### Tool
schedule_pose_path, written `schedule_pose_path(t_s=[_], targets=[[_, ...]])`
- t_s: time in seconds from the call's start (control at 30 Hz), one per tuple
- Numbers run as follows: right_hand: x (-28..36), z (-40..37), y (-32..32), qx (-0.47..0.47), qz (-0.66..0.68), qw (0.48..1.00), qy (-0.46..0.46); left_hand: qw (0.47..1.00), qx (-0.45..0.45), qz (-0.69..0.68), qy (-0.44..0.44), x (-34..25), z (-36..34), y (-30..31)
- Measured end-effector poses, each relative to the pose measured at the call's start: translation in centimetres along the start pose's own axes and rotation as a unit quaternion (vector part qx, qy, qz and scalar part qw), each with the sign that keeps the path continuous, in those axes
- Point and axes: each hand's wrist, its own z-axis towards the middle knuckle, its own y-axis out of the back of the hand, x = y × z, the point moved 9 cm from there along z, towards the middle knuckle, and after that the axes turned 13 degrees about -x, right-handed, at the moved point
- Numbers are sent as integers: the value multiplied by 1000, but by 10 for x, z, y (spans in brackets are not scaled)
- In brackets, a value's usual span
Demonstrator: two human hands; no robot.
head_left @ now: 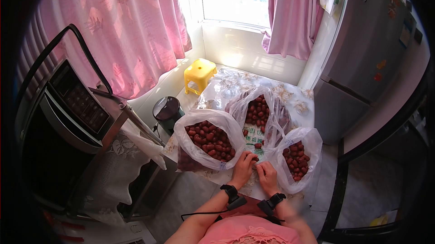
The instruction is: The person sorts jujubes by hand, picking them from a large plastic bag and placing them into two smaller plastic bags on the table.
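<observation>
Three clear plastic bags of red dates stand on the table in front of me: the left bag (183, 141), the back bag (273, 116) and the right bag (312, 148). My left hand (243, 170) is closed, with a red date (255, 159) at its fingertips, just beside the left bag. Close to it, my right hand (268, 177) is closed too, fingers bent together near the same date; whatever it pinches is hidden. A loose date (258, 145) lies past my hands on the printed part of the back bag. Both wrists wear black straps.
A floral cloth covers the table (223, 82). On the left are a microwave (63, 122) on a stand, a dark lidded bin (168, 111) and a yellow stool (199, 74). A grey fridge (349, 58) is at the right. Behind hang pink curtains (122, 26) by a window.
</observation>
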Motion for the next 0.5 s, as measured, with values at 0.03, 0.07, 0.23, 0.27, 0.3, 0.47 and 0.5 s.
schedule_pose_path(t_s=[0.03, 0.07, 0.23, 0.27, 0.3, 0.47, 0.5], targets=[[0, 0, 0, 0, 0, 1000, -1, 1000, 0, -3, 1, 0, 0, 0], [0, 0, 0, 0, 0, 1000, -1, 1000, 0, -3, 1, 2, -1, -1], [-1, 0, 0, 1, 0, 1000, 0, 1000, -8, 2, -6, 1, -1, 1], [-1, 0, 0, 1, 0, 1000, -1, 1000, -8, 2, -6, 2, -1, 0], [-1, 0, 0, 2, 0, 1000, -3, 1000, -13, 0, -2, 4, -2, 0], [-1, 0, 0, 3, 4, 1000, -8, 1000, -19, 7, -7, 7, -3, 0], [0, 0, 0, 3, 2, 1000, -5, 1000, -18, 9, -4, 7, -3, 0]])
